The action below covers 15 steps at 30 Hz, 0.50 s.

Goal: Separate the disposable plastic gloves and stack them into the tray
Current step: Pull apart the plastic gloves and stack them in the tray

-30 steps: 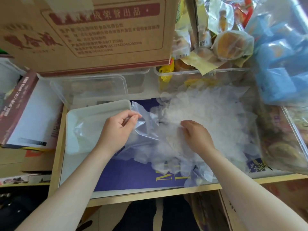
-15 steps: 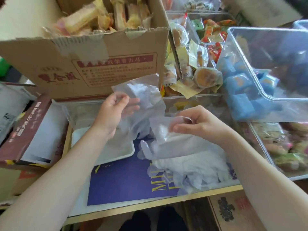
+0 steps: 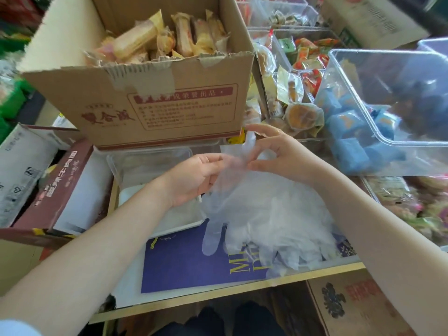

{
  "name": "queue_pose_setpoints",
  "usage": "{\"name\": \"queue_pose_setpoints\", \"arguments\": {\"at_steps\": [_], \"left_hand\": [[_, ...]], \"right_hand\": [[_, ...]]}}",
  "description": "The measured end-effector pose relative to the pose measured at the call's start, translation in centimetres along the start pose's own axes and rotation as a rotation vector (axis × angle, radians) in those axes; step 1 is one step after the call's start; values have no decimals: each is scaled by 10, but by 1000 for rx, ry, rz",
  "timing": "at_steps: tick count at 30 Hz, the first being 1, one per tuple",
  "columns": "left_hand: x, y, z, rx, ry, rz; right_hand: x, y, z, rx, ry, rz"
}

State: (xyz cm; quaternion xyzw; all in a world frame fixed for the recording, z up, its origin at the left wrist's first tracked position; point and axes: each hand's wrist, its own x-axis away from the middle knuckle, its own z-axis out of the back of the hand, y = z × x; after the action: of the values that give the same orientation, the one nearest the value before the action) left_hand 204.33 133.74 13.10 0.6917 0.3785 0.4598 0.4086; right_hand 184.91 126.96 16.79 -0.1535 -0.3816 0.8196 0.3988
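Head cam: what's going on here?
A person is separating thin clear plastic gloves. Both hands are raised over the table: the left hand and right hand pinch the cuff of one glove, which hangs fingers down. The loose glove pile lies on the purple board. The white tray sits just left of the pile, under the left wrist.

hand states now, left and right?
Left hand: pinching the raised plastic glove.
Right hand: pinching the same glove's top edge.
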Motion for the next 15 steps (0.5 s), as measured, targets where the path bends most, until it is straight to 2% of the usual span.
{"name": "queue_pose_setpoints", "arguments": {"at_steps": [5, 8, 11, 15], "left_hand": [[4, 0, -2, -45, -56, -3], [6, 0, -4, -41, -40, -22], [10, -7, 2, -84, -61, -5], [21, -14, 2, -370, 58, -62]], "right_hand": [[0, -2, -1, -1, -109, 32], [5, -6, -2, -105, -74, -4], [7, -2, -5, -148, 36, -56], [7, 9, -10, -213, 127, -146]]}}
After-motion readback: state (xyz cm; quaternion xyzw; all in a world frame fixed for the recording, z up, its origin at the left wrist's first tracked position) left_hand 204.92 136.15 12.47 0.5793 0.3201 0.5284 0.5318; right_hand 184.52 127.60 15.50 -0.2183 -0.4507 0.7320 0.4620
